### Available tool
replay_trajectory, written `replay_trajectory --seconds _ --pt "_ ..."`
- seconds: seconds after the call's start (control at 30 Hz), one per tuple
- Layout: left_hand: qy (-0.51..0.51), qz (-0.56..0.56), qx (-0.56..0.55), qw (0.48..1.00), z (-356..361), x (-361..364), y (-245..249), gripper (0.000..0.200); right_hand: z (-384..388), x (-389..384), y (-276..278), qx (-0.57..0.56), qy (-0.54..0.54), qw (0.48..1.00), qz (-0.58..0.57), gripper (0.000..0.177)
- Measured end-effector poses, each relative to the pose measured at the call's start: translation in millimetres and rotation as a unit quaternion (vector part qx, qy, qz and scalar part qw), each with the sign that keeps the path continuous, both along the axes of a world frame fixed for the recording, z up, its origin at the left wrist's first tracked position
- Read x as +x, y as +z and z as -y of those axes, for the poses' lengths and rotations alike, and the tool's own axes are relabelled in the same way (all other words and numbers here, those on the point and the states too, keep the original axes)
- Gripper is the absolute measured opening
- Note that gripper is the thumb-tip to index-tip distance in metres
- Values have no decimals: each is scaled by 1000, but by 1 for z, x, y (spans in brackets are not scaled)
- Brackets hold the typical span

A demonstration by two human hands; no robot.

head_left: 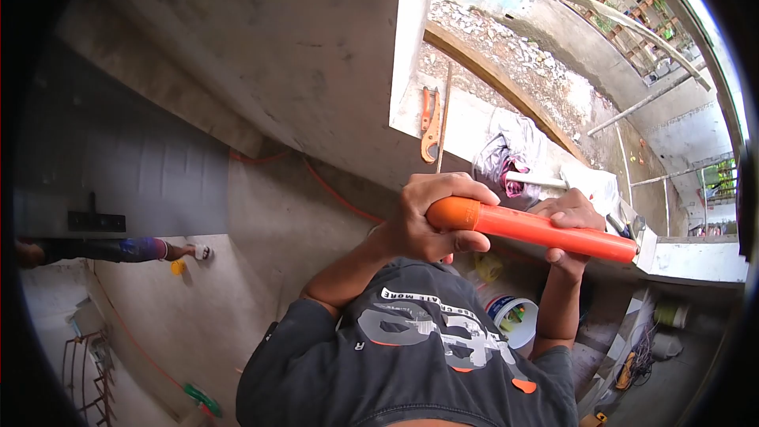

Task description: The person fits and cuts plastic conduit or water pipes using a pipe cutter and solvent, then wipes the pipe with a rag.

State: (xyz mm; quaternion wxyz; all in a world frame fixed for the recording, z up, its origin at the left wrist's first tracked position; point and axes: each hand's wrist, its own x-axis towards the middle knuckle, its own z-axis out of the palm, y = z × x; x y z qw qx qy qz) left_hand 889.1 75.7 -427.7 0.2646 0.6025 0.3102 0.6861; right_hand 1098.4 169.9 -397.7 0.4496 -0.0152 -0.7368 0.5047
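Note:
An orange plastic pipe (530, 226) with a curved orange elbow fitting (454, 213) at its left end lies across in front of my chest. My left hand (433, 213) is closed around the elbow end, thumb underneath. Toward the pipe's other end, my right hand (571, 221) grips it, with the thumb below and the fingers over the top. Just beyond my hands, an orange-handled pipe cutter (430, 125) rests on the ledge. A crumpled cloth (506, 146) and a short white pipe (538, 180) lie on the same ledge.
Below my right forearm stands a white bucket (522, 332) with things inside. Tools and cords sit on a shelf (617, 360) at lower right. An orange hose (336, 194) runs over the floor. At far left another person's arm (126, 250) reaches out. Rubble and timber lie beyond the ledge.

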Motion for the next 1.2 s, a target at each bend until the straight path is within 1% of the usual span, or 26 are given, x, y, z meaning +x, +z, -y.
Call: replay_trajectory --seconds 0.03,0.07,0.1,0.17,0.2,0.23,0.27,0.3,0.33,0.37,0.4,0.43,0.47,0.5,0.57,0.6,0.7,0.77,0.83,0.9,0.97,1.03,1.1,1.13,1.17,1.2 --pt "-4 0 -2 1000 1 0 1 51 2 1 -1 -21 5 1000 9 43" --pt "7 6 -13 1000 4 0 2 48 -4 6 -4 27 23 999 34 57" --pt "18 11 -24 999 4 0 3 45 -2 7 -3 27 21 999 33 57" --pt "24 12 -14 1000 3 2 1 43 6 9 4 -97 35 987 127 77" --pt "33 14 -3 999 3 2 -1 41 8 6 5 -172 47 980 85 97" --pt "34 12 -4 999 4 -1 -3 41 7 29 -2 -235 -116 961 93 107" --pt "64 35 -3 997 5 -3 -4 41 -4 41 13 -215 -191 956 55 114" --pt "97 59 -3 994 6 -5 -6 41 -14 54 16 -130 -231 963 -51 114" --pt "104 59 -4 993 8 -7 -6 41 -16 51 27 11 -361 931 -63 113" --pt "107 60 -21 992 9 -8 -5 42 -18 52 35 201 -417 886 -14 102" --pt "107 59 -40 992 10 -10 -3 42 -13 52 46 379 -414 821 110 92" --pt "103 54 -59 991 11 -11 -2 42 -2 43 60 535 -394 712 227 83" --pt "91 48 -53 993 11 -10 -3 42 7 31 69 545 -333 706 306 60" --pt "82 38 -58 994 11 -11 -1 42 8 17 78 566 -266 704 338 47" --pt "95 32 -58 993 11 -12 1 45 1 27 73 572 -214 691 387 46" --pt "93 30 -59 993 11 -13 1 45 -3 22 75 615 -211 686 325 50" --pt "56 -2 -46 997 15 -18 -1 47 1 26 78 627 -185 689 312 42" --pt "40 -5 -20 999 15 -17 -3 47 2 23 82 610 -165 709 312 43" --pt "34 -3 -21 999 17 -17 -6 46 4 23 87 514 -110 762 377 48" --pt "26 -1 -23 999 18 -17 -7 46 7 22 97 492 -90 768 400 52" --pt "37 1 -16 999 19 -16 -7 46 10 23 104 376 -62 777 501 52" --pt "34 3 -22 999 20 -17 -6 47 11 20 107 360 -51 776 516 54" --pt "32 4 -29 999 21 -17 -5 48 13 12 108 468 -100 758 443 49" --pt "55 -1 -29 998 21 -15 -3 49 10 9 105 467 -99 760 441 49" --pt "76 -8 -28 997 22 -15 1 50 6 6 99 577 -130 716 372 48" --pt "36 38 -86 995 28 -13 5 53 5 5 95 673 -161 658 296 47"
